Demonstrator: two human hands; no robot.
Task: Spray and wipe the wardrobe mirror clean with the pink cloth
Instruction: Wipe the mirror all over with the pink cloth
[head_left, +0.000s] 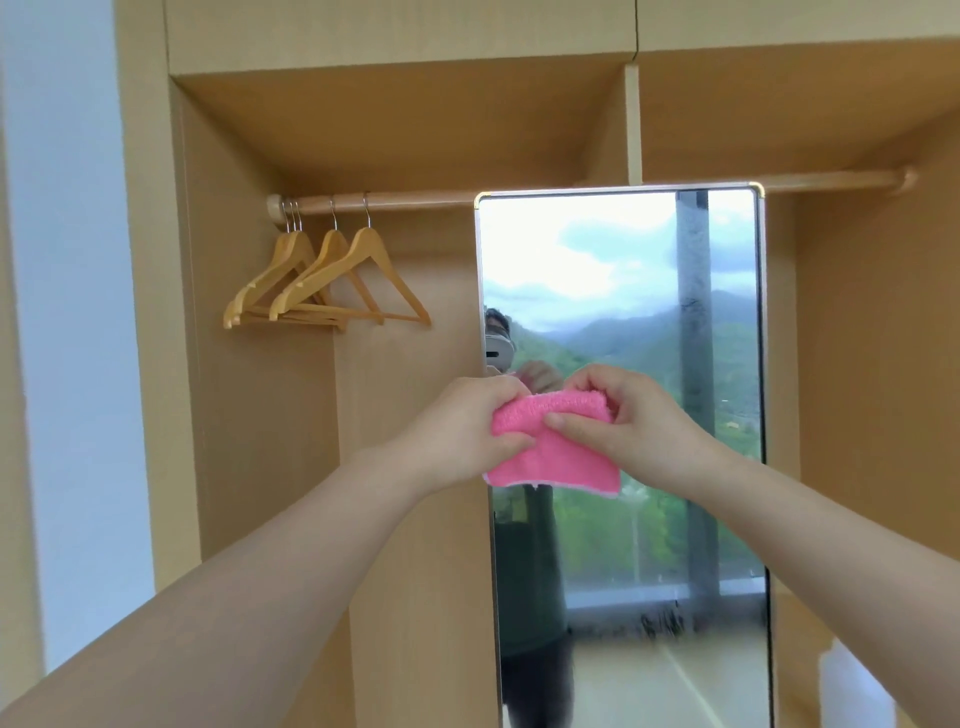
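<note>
Both hands (467, 431) (623, 421) pinch pink cloth (553, 457) before mirror (623, 291).

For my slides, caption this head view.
Both hands, left hand and right hand, fold pink cloth before wardrobe mirror.

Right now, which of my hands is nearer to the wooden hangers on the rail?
Left. Your left hand grips the pink cloth's left end, below and right of the hangers. Your right hand grips its other end, farther right, before the mirror.
</note>
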